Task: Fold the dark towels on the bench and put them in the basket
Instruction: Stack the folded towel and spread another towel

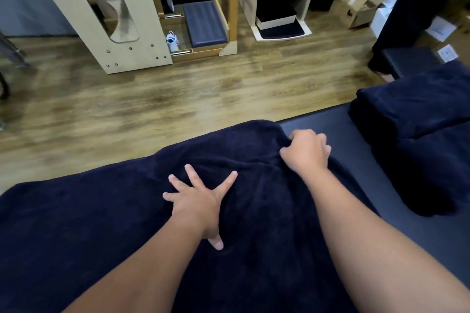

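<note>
Surroundings: wood-plank floor [152, 99] beyond both hands. Far past the left hand [195, 201], a pale wooden cabinet [101, 7] with an oval cutout; a cardboard box [356, 5] far beyond the right hand [307, 151]. To the right of the right hand, well apart, a heap of dark towels [417, 119] lies on the bench [320, 127].

Task item: dark towel [101, 223] spread over the bench, directly under both hands. Left hand lies flat on it, fingers splayed wide, pressing on the cloth. Right hand, fingers curled, grips a bunched fold at the towel's far right edge. Basket not seen.
</note>
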`<state>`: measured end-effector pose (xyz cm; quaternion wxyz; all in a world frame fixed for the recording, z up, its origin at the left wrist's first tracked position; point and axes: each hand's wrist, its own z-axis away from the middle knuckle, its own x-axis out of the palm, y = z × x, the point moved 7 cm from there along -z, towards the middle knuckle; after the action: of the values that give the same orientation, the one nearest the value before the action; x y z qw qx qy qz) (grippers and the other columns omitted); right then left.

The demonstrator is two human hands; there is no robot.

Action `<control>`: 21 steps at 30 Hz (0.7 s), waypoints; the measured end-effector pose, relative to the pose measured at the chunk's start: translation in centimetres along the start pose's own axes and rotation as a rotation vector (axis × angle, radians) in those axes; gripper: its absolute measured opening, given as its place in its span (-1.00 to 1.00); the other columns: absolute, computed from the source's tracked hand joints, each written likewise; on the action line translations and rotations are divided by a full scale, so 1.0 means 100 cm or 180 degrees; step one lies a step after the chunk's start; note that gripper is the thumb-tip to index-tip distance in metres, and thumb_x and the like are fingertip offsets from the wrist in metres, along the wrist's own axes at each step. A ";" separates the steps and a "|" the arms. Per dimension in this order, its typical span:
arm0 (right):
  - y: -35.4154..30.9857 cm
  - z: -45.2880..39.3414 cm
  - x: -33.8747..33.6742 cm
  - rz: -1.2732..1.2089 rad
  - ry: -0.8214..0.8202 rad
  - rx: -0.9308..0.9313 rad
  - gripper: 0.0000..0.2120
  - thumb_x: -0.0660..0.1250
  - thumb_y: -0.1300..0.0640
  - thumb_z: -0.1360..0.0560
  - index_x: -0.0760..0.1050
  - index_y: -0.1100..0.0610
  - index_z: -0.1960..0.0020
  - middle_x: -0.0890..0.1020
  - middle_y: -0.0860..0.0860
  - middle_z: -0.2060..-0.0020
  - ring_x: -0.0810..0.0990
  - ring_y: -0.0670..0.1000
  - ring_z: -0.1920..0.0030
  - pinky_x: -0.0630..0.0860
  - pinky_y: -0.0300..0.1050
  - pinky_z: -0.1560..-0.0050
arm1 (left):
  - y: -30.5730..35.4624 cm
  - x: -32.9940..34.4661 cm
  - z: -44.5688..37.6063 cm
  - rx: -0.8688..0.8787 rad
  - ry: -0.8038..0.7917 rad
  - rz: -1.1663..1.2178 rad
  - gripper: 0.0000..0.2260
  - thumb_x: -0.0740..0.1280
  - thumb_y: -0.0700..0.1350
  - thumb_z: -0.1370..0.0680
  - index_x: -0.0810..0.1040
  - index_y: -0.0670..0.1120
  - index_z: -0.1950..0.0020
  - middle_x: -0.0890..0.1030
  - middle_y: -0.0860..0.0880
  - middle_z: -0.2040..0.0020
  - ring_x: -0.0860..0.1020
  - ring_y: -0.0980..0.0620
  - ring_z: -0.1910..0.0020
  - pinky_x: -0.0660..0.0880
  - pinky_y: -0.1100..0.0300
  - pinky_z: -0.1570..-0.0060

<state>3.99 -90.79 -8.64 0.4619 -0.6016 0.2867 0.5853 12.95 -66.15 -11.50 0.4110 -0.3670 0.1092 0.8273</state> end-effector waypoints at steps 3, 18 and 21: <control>-0.014 0.030 -0.009 0.0000 0.0859 -0.0846 -0.88 0.40 0.19 -0.32 0.50 0.11 0.18 0.47 0.07 0.12 0.40 0.20 0.05 0.34 0.05 0.10 | 0.000 -0.002 0.002 0.0025 0.0021 0.0017 0.39 0.64 0.28 -0.20 -0.62 0.41 -0.34 -0.46 -0.49 -0.45 -0.12 -0.70 -0.45 0.29 -0.43 -0.34; 0.023 -0.003 -0.015 -0.0441 0.0578 0.0122 -0.83 0.28 0.11 -0.60 0.61 0.11 -0.11 0.53 0.11 -0.06 0.56 0.25 -0.04 0.42 -0.02 0.11 | 0.001 -0.003 0.003 0.0039 0.0012 0.0075 0.39 0.64 0.28 -0.21 -0.63 0.41 -0.34 -0.48 -0.50 -0.43 -0.14 -0.71 -0.43 0.26 -0.45 -0.35; 0.046 -0.032 -0.036 -0.1019 0.0693 0.0969 -0.77 0.23 0.14 -0.63 0.54 0.11 -0.24 0.59 0.20 -0.16 0.55 0.30 -0.18 0.46 0.03 -0.03 | 0.001 -0.003 0.002 0.0040 0.0014 0.0063 0.39 0.64 0.29 -0.20 -0.64 0.41 -0.33 -0.48 -0.50 -0.43 -0.14 -0.71 -0.43 0.26 -0.45 -0.35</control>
<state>0.77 -96.29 -6.50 0.6005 -0.6224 0.3206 0.3864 12.90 -66.29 -11.18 0.4049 -0.3652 0.1189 0.8298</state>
